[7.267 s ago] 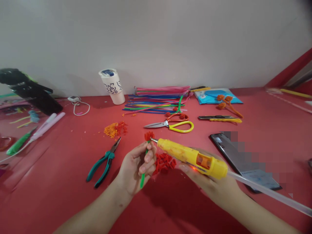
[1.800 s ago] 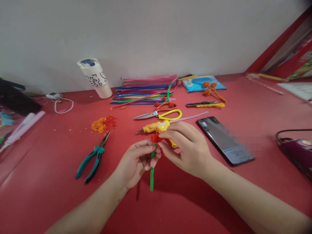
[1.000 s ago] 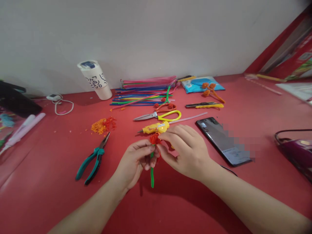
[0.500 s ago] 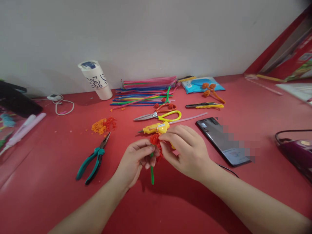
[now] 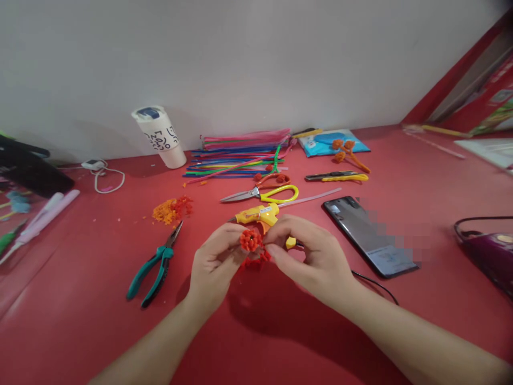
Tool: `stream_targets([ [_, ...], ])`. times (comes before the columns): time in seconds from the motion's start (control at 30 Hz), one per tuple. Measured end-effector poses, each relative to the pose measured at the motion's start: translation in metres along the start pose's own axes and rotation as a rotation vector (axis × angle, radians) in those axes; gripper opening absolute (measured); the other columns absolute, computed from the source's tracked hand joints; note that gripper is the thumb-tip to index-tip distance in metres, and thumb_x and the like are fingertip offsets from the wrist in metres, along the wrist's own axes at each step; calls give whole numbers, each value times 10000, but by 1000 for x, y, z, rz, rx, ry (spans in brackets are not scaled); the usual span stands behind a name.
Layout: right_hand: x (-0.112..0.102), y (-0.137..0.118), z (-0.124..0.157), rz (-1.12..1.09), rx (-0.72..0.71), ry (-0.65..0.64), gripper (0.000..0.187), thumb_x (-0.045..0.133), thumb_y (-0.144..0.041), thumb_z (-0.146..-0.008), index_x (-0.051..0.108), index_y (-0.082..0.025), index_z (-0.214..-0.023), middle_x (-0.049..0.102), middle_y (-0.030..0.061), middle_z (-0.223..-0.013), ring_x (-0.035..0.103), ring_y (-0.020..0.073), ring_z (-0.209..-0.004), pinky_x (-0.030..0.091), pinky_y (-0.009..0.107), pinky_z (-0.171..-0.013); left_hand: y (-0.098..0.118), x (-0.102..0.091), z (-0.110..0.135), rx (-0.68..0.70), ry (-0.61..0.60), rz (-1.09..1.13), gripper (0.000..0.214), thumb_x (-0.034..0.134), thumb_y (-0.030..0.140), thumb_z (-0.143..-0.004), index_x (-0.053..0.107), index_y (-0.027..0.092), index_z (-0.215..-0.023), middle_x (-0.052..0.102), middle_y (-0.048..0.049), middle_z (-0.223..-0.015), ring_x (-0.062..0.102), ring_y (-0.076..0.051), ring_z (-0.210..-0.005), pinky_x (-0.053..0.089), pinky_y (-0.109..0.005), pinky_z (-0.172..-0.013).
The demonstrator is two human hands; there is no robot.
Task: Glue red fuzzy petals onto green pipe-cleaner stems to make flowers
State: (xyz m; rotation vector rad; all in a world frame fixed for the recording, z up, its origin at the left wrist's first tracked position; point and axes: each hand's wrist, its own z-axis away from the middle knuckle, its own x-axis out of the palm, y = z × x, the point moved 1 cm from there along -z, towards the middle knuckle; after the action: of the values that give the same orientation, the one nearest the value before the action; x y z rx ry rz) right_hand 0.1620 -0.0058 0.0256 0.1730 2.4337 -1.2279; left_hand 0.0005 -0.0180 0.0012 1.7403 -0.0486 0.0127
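Observation:
Between my hands is a red fuzzy pipe-cleaner flower (image 5: pixel 250 240), its round face with a small dark centre turned up toward me. My left hand (image 5: pixel 214 263) is closed around it from the left, thumb and fingers gripping just under the head; the green stem is hidden now. Thumb and index finger of my right hand (image 5: pixel 315 259) pinch at the flower's right edge. More red fuzzy bits hang or lie below the head; I cannot tell whether they are attached. Just behind the hands lies a yellow glue gun (image 5: pixel 258 214), partly covered by my right hand.
Scissors (image 5: pixel 260 193), a bundle of pipe cleaners (image 5: pixel 236 160), orange and red fluff (image 5: pixel 166 211) and teal pliers (image 5: pixel 156 267) lie on the red table. A phone (image 5: pixel 368 235), a cutter knife (image 5: pixel 336 176), an orange pipe-cleaner sprig (image 5: pixel 344 151) and a white tumbler (image 5: pixel 160 136) surround them.
My left hand has tipped the flower so its face points toward me, and the green stem has gone out of sight. My right hand stays at its edge, slightly lower.

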Motion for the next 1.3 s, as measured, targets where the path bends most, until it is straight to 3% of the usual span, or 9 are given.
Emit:
stream_targets([
  [0.27,1,-8,2,7,-64,53,134,522,-68,-743,579,-184,-709,568,-18,-602,507,87,-515,442,208,-511,-5,-2,2,99,-36,-84,108,630,185,-772,723,241,-768,631,-57,-895,584,-189,-834,467,-293,-753],
  [0.6,4,-5,4,61,-99,30,140,497,-61,-759,559,-175,-707,519,-25,-586,476,81,-516,414,194,-508,1,0,4,95,-5,-136,111,630,180,-767,723,235,-743,638,-50,-855,583,-179,-796,448,-266,-709],
  [0.9,3,-4,3,27,-108,47,131,510,-61,-757,536,-167,-684,498,-31,-582,466,71,-525,406,181,-516,-7,-3,4,354,-52,-204,157,584,129,-799,709,209,-849,648,-57,-866,606,-162,-797,478,-259,-687],
  [1.07,4,-1,3,14,-49,60,135,518,-51,-744,531,-167,-677,511,-34,-587,469,63,-521,402,173,-515,-7,-2,5,262,-91,-126,161,581,135,-813,713,225,-838,630,-40,-857,597,-143,-764,491,-249,-686],
  [1.3,3,1,3,38,-15,62,137,538,-70,-749,527,-176,-662,523,-42,-569,473,62,-504,381,170,-494,-13,7,8,-91,-159,245,145,570,176,-831,710,213,-819,627,-12,-709,600,-114,-608,504,-219,-563],
])
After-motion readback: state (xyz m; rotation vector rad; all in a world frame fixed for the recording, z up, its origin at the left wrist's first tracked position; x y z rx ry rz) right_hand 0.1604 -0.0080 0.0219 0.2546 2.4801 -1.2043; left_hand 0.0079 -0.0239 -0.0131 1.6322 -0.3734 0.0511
